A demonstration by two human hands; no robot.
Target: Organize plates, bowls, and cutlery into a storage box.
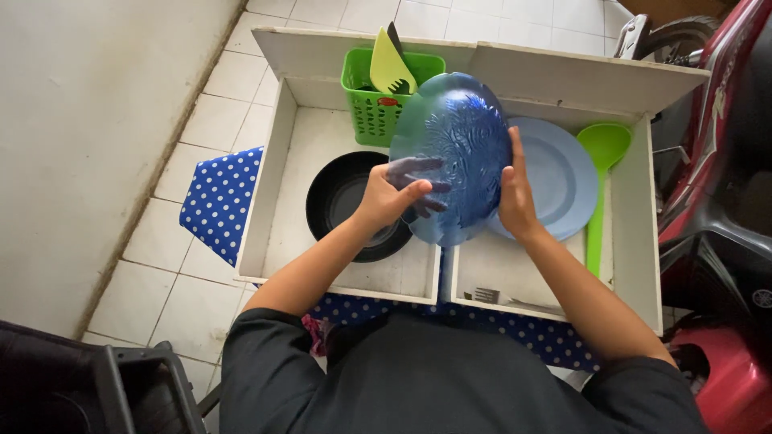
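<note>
Translucent blue plate [454, 153] upright over the white tray [643, 233] | left hand [386, 197] fingers spread behind it, right hand [515, 193] flat on its right edge | black bowl [342, 201] left, pale blue plate [563, 177] right | best gripped at both rims, kept steady.

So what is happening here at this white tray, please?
A person holds a translucent blue plate upright with both hands above a white divided tray. The left hand has its fingers behind the plate, seen through it; the right hand presses its right edge. Below lie a black bowl in the left compartment and a light blue plate with a green ladle in the right. A green basket of utensils stands at the back, and a fork lies at the front.
</note>
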